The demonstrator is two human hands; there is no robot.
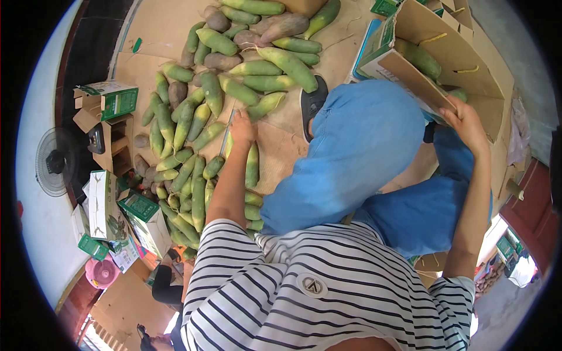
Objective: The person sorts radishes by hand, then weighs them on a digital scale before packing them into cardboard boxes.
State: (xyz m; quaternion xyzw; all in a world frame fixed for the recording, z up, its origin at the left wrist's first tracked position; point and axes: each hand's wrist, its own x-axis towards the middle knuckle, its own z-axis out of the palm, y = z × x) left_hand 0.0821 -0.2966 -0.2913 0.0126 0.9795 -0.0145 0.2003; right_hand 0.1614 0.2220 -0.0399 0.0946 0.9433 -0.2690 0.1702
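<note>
Head view: left hand [242,130] tight around green radish [252,167], right hand [466,120] tight on carton flap [417,81]

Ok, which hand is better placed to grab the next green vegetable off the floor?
Left: the left hand is down among the green vegetables; the right hand rests on the cardboard box flap.

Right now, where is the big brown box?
The big brown box sits upper right in the head view, beside the person's knee; the right hand touches its flap.
</note>
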